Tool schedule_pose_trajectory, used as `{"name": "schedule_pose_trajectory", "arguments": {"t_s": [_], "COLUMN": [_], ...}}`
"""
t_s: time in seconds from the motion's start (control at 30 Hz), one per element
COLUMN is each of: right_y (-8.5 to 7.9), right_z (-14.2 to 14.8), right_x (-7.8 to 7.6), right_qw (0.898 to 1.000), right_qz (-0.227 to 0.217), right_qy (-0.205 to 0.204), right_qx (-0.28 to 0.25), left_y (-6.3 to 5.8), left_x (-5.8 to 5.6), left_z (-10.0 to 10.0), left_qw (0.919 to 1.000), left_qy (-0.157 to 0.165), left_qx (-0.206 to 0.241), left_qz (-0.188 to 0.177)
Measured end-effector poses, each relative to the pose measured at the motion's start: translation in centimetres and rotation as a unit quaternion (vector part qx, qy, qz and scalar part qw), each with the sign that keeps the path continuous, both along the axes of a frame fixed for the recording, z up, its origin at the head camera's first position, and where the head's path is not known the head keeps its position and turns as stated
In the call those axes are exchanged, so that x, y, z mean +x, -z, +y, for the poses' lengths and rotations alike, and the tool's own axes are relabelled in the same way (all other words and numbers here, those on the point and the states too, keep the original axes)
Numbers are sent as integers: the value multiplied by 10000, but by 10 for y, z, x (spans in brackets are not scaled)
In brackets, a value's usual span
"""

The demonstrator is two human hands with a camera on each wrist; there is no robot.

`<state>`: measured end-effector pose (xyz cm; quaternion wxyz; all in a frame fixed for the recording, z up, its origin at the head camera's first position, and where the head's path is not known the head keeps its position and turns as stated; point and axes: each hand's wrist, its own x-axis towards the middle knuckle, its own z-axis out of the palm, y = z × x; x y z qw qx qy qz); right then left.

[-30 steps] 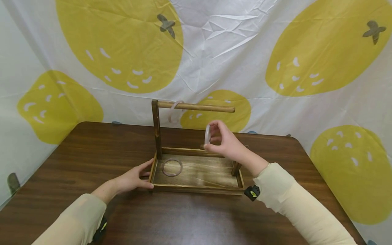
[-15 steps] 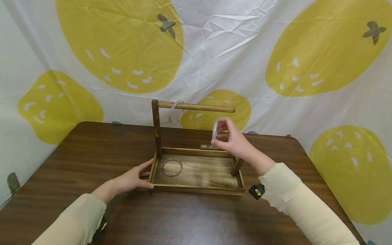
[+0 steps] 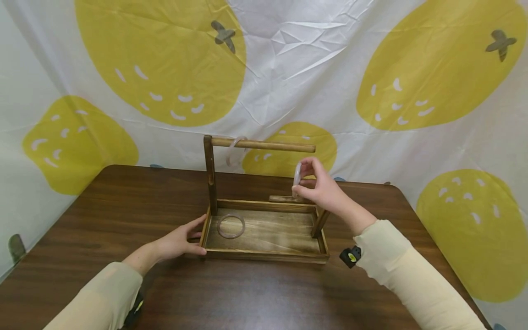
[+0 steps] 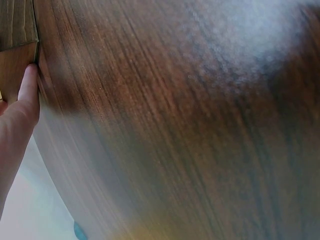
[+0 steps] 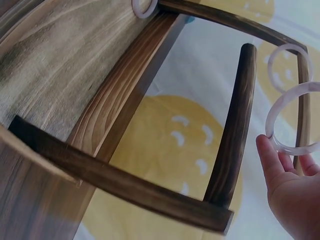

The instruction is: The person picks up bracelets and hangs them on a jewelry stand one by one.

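A pale translucent bangle (image 3: 297, 174) is pinched upright between the thumb and fingers of my right hand (image 3: 326, 188). The hand is above the lower rod (image 3: 282, 199) of a wooden stand and below its upper rod (image 3: 280, 145). In the right wrist view the held bangle (image 5: 274, 114) is apart from the lower rod (image 5: 235, 120). Another bangle (image 3: 229, 156) hangs around the upper rod near its post. A third bangle (image 3: 219, 227) lies flat in the stand's tray (image 3: 276, 229). My left hand (image 3: 175, 240) rests against the tray's left end, fingers spread.
The stand is on a dark brown table (image 3: 247, 293). A tall post (image 3: 210, 178) rises at its left and a short post (image 3: 319, 225) at its right. A white curtain with yellow fruit prints (image 3: 165, 59) hangs close behind the table.
My right hand has moved to the right and slightly up with the bangle, bringing more of the lower rod into sight. The left hand stays against the tray.
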<state>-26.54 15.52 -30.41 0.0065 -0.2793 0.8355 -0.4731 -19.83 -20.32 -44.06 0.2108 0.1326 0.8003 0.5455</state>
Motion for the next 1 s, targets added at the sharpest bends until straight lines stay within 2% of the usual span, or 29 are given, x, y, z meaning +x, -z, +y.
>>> {"name": "schedule_pose_trajectory", "arguments": {"t_s": [0.57, 1.0], "right_y": [-1, -1], "right_z": [22, 31], "right_x": [-6, -12], "right_qw": [9990, 9981], "right_qz": [-105, -205], "right_qy": [445, 577], "right_qx": [-1, 57], "left_y": [-3, 0], "left_x": [2, 0], "left_z": [2, 1], "left_qw": [10000, 10000], "left_qy": [20, 17], "left_qx": [-2, -1], "left_qz": [5, 39]}}
